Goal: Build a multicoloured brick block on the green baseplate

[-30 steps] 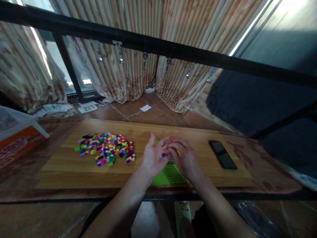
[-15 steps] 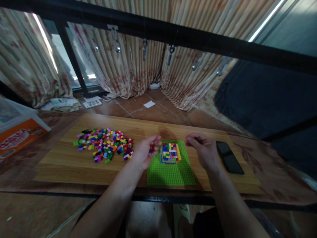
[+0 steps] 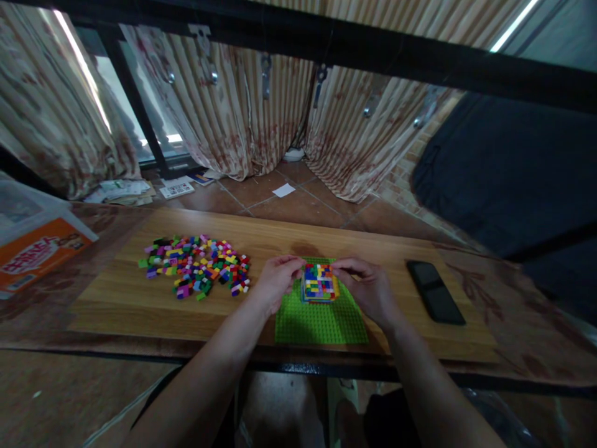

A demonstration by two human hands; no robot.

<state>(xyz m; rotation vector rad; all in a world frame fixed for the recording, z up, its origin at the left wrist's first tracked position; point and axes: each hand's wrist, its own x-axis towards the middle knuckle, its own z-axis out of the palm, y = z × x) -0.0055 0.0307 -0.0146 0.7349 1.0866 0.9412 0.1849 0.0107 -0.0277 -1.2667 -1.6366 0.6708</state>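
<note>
A block built of many coloured building bricks (image 3: pixel 319 286) stands on the green studded baseplate (image 3: pixel 321 326). My left hand (image 3: pixel 278 277) is at the block's left side, palm turned in and fingers curled; the small bricks seen earlier in its palm are hidden now. Thumb and forefinger of my right hand (image 3: pixel 368 283) pinch together at the block's upper right corner. Whatever lies between those fingertips is too small to make out. Left of the baseplate, a heap of loose bricks (image 3: pixel 198 264) is spread over the wooden board (image 3: pixel 177 320).
To the right of my right hand lies a black phone (image 3: pixel 435 292). A clear plastic tub with an orange label (image 3: pixel 44 252) stands at the far left. Behind the board are floor tiles with a white paper (image 3: pixel 283 190), then long curtains (image 3: pixel 261 124).
My hands were together over the baseplate, the right picking at small bricks in the left palm. They parted, uncovering the block, then closed in on both sides of it. The view has shifted slightly.
</note>
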